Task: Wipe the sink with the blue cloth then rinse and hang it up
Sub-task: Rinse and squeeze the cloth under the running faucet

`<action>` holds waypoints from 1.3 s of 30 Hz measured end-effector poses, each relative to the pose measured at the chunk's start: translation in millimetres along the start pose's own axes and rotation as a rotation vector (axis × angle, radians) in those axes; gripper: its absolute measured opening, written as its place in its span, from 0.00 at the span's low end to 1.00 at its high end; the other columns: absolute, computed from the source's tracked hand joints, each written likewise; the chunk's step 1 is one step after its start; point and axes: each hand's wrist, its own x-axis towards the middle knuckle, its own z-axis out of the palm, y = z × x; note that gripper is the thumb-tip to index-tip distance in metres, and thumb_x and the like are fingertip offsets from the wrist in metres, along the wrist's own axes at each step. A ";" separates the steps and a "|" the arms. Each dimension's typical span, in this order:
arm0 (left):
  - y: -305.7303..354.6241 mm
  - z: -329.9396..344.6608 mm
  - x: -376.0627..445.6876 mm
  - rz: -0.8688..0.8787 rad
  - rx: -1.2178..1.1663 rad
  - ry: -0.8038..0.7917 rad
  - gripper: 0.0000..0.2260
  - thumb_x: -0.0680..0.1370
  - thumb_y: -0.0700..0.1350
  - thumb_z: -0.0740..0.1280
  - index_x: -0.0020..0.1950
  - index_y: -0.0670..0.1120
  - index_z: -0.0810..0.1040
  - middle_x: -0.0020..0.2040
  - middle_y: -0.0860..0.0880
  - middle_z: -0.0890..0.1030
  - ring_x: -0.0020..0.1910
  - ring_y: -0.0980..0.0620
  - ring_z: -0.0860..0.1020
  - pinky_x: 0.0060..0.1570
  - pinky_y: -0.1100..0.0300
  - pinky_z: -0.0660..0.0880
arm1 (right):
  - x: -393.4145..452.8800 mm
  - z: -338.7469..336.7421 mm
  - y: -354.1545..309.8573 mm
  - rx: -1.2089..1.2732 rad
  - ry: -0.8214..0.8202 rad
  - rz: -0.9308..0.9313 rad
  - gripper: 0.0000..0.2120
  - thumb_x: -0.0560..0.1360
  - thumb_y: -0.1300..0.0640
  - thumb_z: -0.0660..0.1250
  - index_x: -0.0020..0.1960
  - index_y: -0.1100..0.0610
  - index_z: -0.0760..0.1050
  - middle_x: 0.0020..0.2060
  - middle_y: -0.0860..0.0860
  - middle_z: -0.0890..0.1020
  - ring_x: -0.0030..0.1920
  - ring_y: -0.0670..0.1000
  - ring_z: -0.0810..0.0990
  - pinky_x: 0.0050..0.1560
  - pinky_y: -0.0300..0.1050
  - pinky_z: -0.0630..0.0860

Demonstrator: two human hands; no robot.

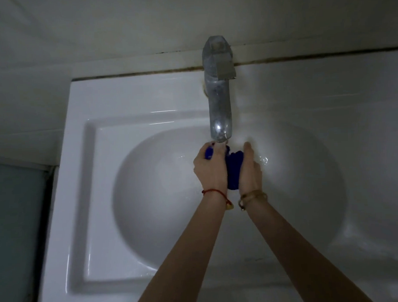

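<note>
The blue cloth (233, 170) is bunched up between my two hands, just below the spout of the metal tap (219, 105). My left hand (208, 167) grips its left side, and a bit of blue shows above the knuckles. Pressed against its right side is my right hand (250, 171). Both hands hover over the round bowl of the white sink (150, 197). Water glints in the bowl to the right of my hands. Most of the cloth is hidden between the palms.
The sink's flat white rim (81, 155) runs along the left and back. A tiled wall (121, 29) rises behind the tap, with a dark grimy seam where it meets the sink. A greenish surface (15, 225) lies left of the sink.
</note>
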 end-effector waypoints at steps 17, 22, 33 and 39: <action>3.7 -6.9 8.1 0.140 -0.070 0.245 0.21 0.72 0.37 0.66 0.20 0.50 0.66 0.22 0.51 0.68 0.26 0.52 0.66 0.30 0.56 0.68 | -7.9 30.4 -3.2 -0.192 0.070 -0.195 0.25 0.75 0.57 0.59 0.19 0.54 0.66 0.16 0.46 0.68 0.20 0.43 0.65 0.23 0.38 0.61; 5.8 -10.4 11.4 -0.347 -0.239 0.224 0.15 0.69 0.40 0.68 0.24 0.46 0.69 0.24 0.49 0.70 0.28 0.50 0.70 0.32 0.56 0.71 | -12.1 12.6 3.5 -0.352 0.052 -0.535 0.20 0.74 0.52 0.55 0.24 0.49 0.64 0.19 0.45 0.69 0.22 0.44 0.68 0.25 0.38 0.62; 5.7 -14.2 5.8 -0.321 -0.246 0.069 0.08 0.72 0.48 0.75 0.39 0.46 0.79 0.32 0.51 0.81 0.36 0.52 0.80 0.36 0.58 0.78 | -43.7 -34.5 -76.1 -0.603 0.149 -1.055 0.23 0.80 0.51 0.53 0.71 0.62 0.66 0.68 0.56 0.71 0.68 0.52 0.67 0.70 0.46 0.64; -1.3 -16.0 -2.4 -0.310 -0.179 0.048 0.04 0.72 0.42 0.75 0.43 0.48 0.81 0.39 0.49 0.84 0.42 0.49 0.82 0.45 0.52 0.81 | -56.5 -26.0 -128.1 -0.629 0.094 -1.359 0.23 0.80 0.55 0.53 0.70 0.67 0.66 0.68 0.60 0.71 0.68 0.56 0.67 0.72 0.46 0.61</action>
